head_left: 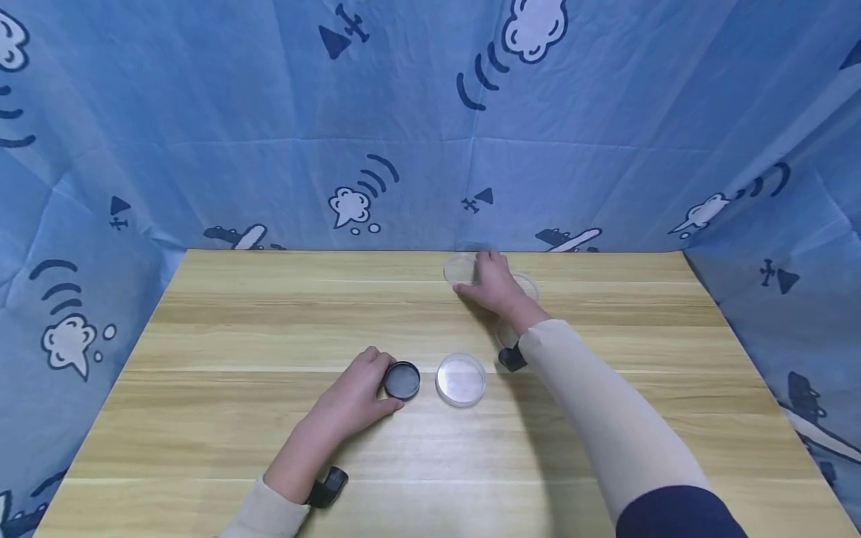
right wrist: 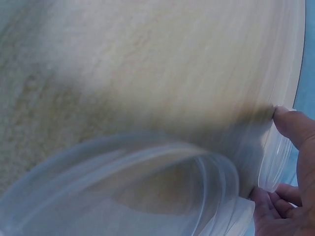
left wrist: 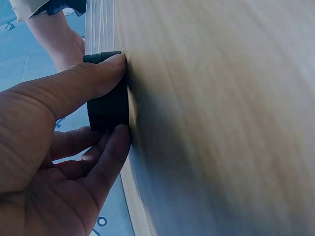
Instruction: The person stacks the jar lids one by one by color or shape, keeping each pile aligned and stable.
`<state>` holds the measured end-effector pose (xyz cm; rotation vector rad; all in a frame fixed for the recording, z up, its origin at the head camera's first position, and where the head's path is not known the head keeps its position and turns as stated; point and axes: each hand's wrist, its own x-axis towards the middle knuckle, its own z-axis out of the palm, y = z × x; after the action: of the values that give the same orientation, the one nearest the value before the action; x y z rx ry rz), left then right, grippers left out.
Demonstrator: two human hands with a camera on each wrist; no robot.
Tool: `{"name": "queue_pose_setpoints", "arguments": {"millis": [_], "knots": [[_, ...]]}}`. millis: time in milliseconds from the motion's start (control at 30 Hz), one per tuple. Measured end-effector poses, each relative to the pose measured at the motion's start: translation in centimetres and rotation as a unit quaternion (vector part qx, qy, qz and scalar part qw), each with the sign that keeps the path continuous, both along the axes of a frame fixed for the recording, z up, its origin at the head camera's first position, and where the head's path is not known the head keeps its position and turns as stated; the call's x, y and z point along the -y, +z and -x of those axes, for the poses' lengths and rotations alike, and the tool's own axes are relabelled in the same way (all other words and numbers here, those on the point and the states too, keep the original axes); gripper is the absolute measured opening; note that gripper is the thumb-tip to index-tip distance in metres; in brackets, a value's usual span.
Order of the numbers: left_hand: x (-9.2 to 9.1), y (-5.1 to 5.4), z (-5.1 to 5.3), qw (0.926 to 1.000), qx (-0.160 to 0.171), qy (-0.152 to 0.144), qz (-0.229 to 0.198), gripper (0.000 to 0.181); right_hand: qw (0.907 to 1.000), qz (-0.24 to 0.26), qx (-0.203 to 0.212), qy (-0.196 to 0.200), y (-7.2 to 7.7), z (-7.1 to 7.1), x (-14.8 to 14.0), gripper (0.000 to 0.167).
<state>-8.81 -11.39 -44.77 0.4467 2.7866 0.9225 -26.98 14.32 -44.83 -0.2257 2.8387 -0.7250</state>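
Observation:
My left hand (head_left: 356, 392) grips a small, round, black-rimmed container (head_left: 402, 381) on the table, thumb on the near side and fingers on the far side. In the left wrist view, the black wall (left wrist: 109, 105) stands between thumb and fingertips. Just right of it sits a clear round dish (head_left: 460, 379), apart from both hands. At the table's back edge my right hand (head_left: 494, 285) holds another clear round dish (head_left: 460, 270); the right wrist view shows its rim (right wrist: 274, 162) between thumb and fingers.
More clear round pieces lie near my right wrist, one behind the hand (head_left: 528, 285) and one partly hidden by the forearm (head_left: 505, 335). The wooden table (head_left: 235, 336) meets blue patterned cloth (head_left: 417, 97) at the back and both sides.

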Motion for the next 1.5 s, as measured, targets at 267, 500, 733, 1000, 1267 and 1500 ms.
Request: {"name": "queue_pose_setpoints", "arguments": {"millis": [267,500,733,1000,1267,1500], "knots": [[0.0,0.0,0.0,1.0000,0.001,-0.001,-0.002,0.045,1.0000,0.006,0.004,0.005,-0.1,-0.3,-0.3,0.088],[0.0,0.0,0.0,1.0000,-0.001,-0.002,0.001,0.046,0.9992,0.024,-0.003,0.031,-0.1,-0.9,-0.2,0.087],[0.1,-0.2,0.0,1.0000,-0.008,-0.003,0.003,0.045,0.9967,0.033,-0.026,0.069,0.3,-2.3,-0.1,0.084],[0.1,-0.2,0.0,1.0000,-0.004,-0.002,0.000,0.045,0.9944,0.022,-0.036,0.097,0.7,-4.6,-0.3,0.083],[0.1,0.0,-0.1,1.0000,0.000,-0.002,0.001,0.046,0.9919,0.026,-0.054,0.112,1.4,-6.6,-0.9,0.081],[0.1,0.1,-0.1,1.0000,0.003,-0.002,-0.001,0.046,0.9920,0.013,-0.058,0.112,2.1,-8.4,-1.2,0.083]]}}
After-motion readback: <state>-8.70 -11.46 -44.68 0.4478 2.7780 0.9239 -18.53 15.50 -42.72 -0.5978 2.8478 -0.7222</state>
